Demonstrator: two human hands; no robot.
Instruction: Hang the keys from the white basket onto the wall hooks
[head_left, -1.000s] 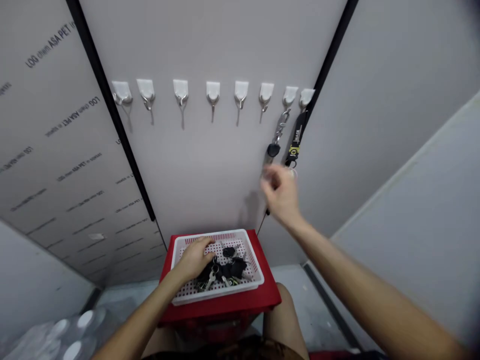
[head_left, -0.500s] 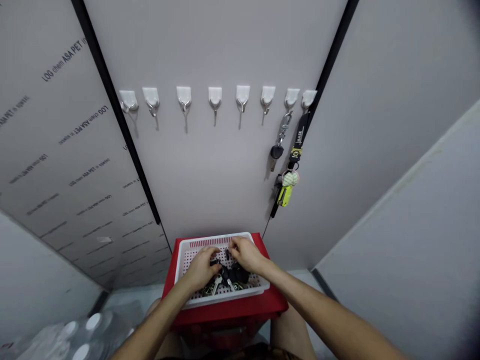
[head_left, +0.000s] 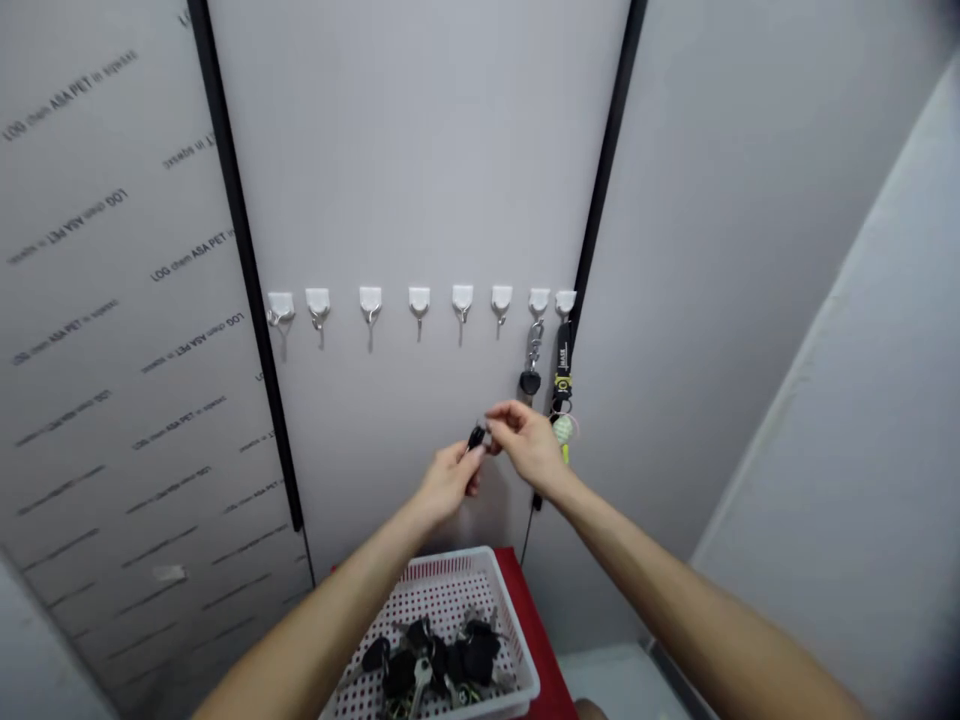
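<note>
Above the basket, in front of the wall, my left hand (head_left: 450, 482) grips a small black-headed key (head_left: 476, 437) between thumb and fingers. My right hand (head_left: 531, 447) is closed in a pinch at the key's top end, where a thin metal ring shows faintly. Most of the key's blade is hidden by the left fingers. Up and to the right, a key with a black head (head_left: 530, 382) hangs by a metal chain from a white hook (head_left: 539, 300). Beside it a black lanyard (head_left: 563, 350) hangs from the rightmost hook (head_left: 565, 302), its lower end partly behind my right hand.
A white perforated basket (head_left: 517, 640) holding several loose keys (head_left: 439, 655) stands on a red stool (head_left: 525, 600) below my arms. Several bare white hooks (head_left: 419, 300) run in a row leftward along the wall. Black strips (head_left: 244, 230) edge the wall panel.
Both hands have risen out of the basket to in front of the wall, bringing a black-headed key up with them. The view has tilted, so the hooks appear lower.
</note>
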